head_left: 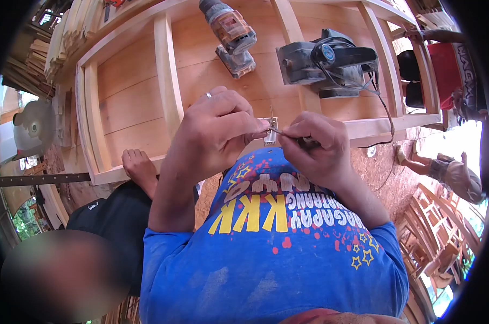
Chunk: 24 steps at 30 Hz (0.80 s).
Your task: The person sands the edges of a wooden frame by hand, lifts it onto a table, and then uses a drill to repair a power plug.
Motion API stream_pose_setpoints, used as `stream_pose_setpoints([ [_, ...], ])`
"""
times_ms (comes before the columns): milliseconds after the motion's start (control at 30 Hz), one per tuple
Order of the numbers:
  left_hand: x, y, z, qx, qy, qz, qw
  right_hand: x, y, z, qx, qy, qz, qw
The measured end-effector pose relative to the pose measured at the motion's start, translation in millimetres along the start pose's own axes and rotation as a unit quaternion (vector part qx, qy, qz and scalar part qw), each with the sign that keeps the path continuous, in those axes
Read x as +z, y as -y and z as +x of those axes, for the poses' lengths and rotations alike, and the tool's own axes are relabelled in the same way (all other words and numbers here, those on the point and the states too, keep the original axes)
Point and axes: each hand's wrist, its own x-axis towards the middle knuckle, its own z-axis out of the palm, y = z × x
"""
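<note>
An open-air woodshop: a pale wooden frame (126, 97) of boards and rails lies flat on sawdust-strewn ground (379, 178). It fills the top of the head view. On its boards rest a router (231, 35) and, just to the right, a grey planer (325, 56). The planer's cord (387, 116) trails off the frame's right side. Stacked timber (66, 32) stands at upper left, and a round saw blade (34, 127) sits at the left edge. Unfinished chair frames (433, 227) crowd the lower right. A second person in a red shirt (449, 65) is at the frame's far right corner.

A worker in a blue shirt (271, 254) sits with a bare foot (139, 167) on the frame's near rail. Both hands are raised together over that rail. The ringed left hand (217, 135) and the right hand (314, 146) meet at the fingertips. Between them is a thin metal piece (277, 130), pinched at one end by the left thumb and forefinger and at the other by the curled right fingers. Just behind it, a small pale tag (270, 138) shows in the gap between the hands. What the piece is cannot be told.
</note>
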Motion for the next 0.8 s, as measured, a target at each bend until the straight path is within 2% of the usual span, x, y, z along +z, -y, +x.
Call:
stream_pose_setpoints([
  [300,1.1,5.9,-2.8,-0.062,-0.004,-0.081,0.995,4.0,-0.3,-0.3,-0.055,0.002,-0.009,0.998],
  [400,-3.1,6.9,-0.9,-0.099,0.023,-0.130,0.986,2.0,1.6,0.3,-0.001,0.026,0.010,1.000],
  [500,-1.1,6.8,-5.2,-0.162,0.040,-0.169,0.971,-0.4,5.0,-3.0,0.134,0.053,0.106,0.984],
  [600,-2.6,4.0,-6.7,-0.199,0.065,-0.191,0.959,-3.2,5.9,-1.8,0.164,0.067,0.168,0.970],
  [800,1.4,-5.8,-7.3,-0.298,0.044,-0.254,0.919,-6.5,-2.6,-0.1,0.141,0.088,0.151,0.975],
])
